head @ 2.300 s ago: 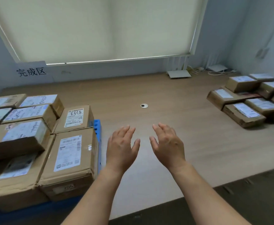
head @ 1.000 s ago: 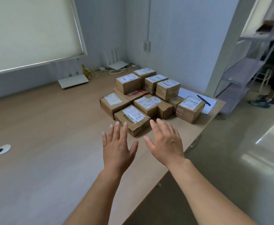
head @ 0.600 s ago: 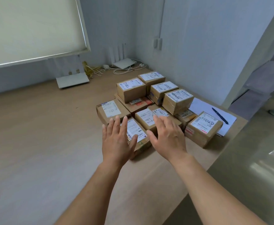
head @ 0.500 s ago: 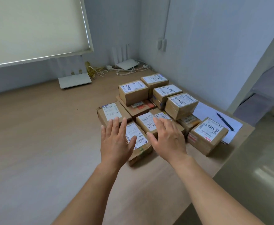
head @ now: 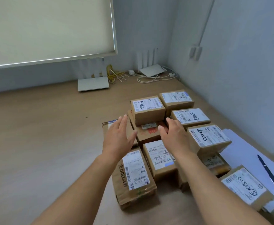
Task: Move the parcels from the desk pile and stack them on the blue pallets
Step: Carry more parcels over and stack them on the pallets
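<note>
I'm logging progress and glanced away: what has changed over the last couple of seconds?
The person turned from the pallet stack to the desk pile. The left hand and right hand reached forward over the near parcels toward the small top parcel, open, gripping nothing. The pile itself has not shifted.

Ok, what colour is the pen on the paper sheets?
The pen is black, lying on white paper; head view.
</note>
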A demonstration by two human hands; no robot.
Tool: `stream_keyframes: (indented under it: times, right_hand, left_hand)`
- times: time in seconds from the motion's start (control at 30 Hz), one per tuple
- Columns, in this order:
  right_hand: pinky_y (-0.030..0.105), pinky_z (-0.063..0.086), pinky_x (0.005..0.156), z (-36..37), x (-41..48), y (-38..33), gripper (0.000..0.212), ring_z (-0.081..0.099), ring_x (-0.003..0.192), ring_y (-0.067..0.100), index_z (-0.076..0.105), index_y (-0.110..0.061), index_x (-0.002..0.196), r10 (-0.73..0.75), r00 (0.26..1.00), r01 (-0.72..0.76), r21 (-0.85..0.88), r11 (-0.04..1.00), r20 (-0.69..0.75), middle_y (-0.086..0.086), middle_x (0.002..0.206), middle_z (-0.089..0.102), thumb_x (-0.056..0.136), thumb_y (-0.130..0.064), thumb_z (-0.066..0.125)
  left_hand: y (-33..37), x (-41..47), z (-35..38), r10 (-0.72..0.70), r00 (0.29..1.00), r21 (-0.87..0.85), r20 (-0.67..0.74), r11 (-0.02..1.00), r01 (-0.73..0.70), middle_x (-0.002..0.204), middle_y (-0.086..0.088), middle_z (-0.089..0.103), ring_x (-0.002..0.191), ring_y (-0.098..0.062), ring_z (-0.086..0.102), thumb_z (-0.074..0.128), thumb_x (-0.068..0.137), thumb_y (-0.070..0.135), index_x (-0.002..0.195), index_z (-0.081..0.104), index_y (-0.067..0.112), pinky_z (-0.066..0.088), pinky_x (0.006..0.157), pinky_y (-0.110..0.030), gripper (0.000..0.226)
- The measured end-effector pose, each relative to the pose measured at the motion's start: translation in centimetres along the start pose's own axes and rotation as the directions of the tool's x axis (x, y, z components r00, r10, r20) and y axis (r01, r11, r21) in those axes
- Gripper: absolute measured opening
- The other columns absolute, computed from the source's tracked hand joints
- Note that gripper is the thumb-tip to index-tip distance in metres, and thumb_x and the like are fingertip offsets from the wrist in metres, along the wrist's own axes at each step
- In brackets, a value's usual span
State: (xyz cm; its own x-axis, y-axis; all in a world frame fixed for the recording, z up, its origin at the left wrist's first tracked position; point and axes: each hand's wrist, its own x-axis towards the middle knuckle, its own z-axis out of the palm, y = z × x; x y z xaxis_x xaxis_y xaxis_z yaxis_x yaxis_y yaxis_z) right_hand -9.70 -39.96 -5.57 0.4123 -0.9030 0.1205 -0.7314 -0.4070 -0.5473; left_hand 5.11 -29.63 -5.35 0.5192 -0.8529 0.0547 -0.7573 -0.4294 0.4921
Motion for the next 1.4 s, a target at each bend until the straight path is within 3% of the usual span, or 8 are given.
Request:
stream_keyframes:
  times: [0.2,0.43,0.7,0.9,1.0,1.1,1.2,1.4]
  right_hand:
    - [0.04,0.046,0.093,2.5,7.2,0.8,0.038,0.048,0.111,0.021,0.046,-0.015,0.124,0.08,0.994,-0.083,0.041,0.996,0.072,0.006,0.123,0.049,0.092,-0.036,0.046]
    - [0.029,0.04,0.085,4.0,12.1,1.5,0.044,0.047,0.112,0.021,0.038,-0.009,0.134,0.146,0.986,-0.156,0.135,0.978,0.084,0.008,0.129,0.043,0.095,-0.029,0.045]
    - [0.027,0.041,0.081,5.4,12.2,2.9,0.035,0.05,0.099,0.017,0.049,-0.016,0.126,0.109,0.988,-0.127,0.178,0.976,0.106,0.004,0.118,0.046,0.097,-0.034,0.043]
    - [0.025,0.039,0.088,6.2,11.3,3.9,0.047,0.047,0.122,0.017,0.028,-0.02,0.145,0.093,0.944,-0.211,0.364,0.907,0.316,0.001,0.141,0.043,0.099,-0.025,0.038]
    - [0.023,0.038,0.086,5.5,10.8,4.1,0.051,0.044,0.127,0.016,0.021,-0.022,0.148,0.05,0.933,-0.202,0.403,0.893,0.356,-0.002,0.144,0.043,0.099,-0.022,0.038]
    - [0.032,0.039,0.101,4.4,9.6,4.0,0.056,0.042,0.128,0.015,0.02,-0.024,0.147,-0.032,0.942,-0.123,0.431,0.894,0.335,-0.004,0.142,0.044,0.096,-0.023,0.043]
    - [0.043,0.035,0.108,3.1,7.7,3.7,0.071,0.038,0.131,0.012,0.014,-0.03,0.148,-0.128,0.938,-0.038,0.462,0.886,0.322,-0.007,0.144,0.04,0.091,-0.026,0.055]
    - [0.037,0.028,0.111,2.6,3.8,2.5,0.077,0.035,0.131,0.005,0.013,-0.033,0.148,-0.266,0.905,0.064,0.513,0.856,0.331,-0.015,0.142,0.038,0.089,-0.027,0.061]
  left_hand:
    - [1.2,7.0,3.0,-0.105,0.992,-0.131,0.076,0.985,0.115,0.157,-0.002,0.017,0.144,-0.017,0.015,0.041,0.097,0.043,0.151,0.01,0.019,0.017,0.115,-0.033,0.066]
    - [0.7,12.4,5.2,-0.264,0.953,-0.298,0.15,0.907,0.298,0.154,-0.007,0.026,0.141,-0.023,0.026,0.037,0.099,0.044,0.151,0.016,0.014,0.024,0.111,-0.035,0.064]
    - [-0.8,12.8,5.9,-0.311,0.949,-0.475,0.049,0.829,0.296,0.111,0.007,0.062,0.099,-0.012,0.056,0.039,0.098,0.028,0.117,0.058,0.021,0.041,0.077,-0.028,0.027]
    - [-0.9,11.0,5.5,-0.267,0.951,-0.492,0.158,0.814,0.31,0.128,0.01,0.056,0.115,-0.015,0.051,0.04,0.099,0.029,0.139,0.039,0.034,0.043,0.1,-0.041,0.04]
    - [-0.3,9.7,4.9,-0.235,0.954,-0.505,0.184,0.81,0.297,0.116,0.017,0.058,0.101,-0.006,0.054,0.043,0.098,0.025,0.137,0.034,0.042,0.044,0.096,-0.036,0.043]
    - [0.4,7.8,3.7,-0.192,0.969,-0.525,0.154,0.815,0.245,0.11,0.018,0.059,0.084,0.004,0.052,0.046,0.097,0.02,0.137,0.03,0.044,0.043,0.088,-0.028,0.049]
    - [0.7,5.4,2.5,-0.165,0.98,-0.518,0.112,0.832,0.199,0.119,0.017,0.059,0.101,0.003,0.055,0.05,0.095,0.019,0.143,0.025,0.041,0.042,0.096,-0.028,0.057]
    - [-0.1,-0.8,0.9,-0.248,0.968,-0.504,0.038,0.832,0.232,0.125,0.016,0.058,0.115,-0.001,0.054,0.054,0.093,0.024,0.144,0.021,0.045,0.043,0.102,-0.035,0.064]
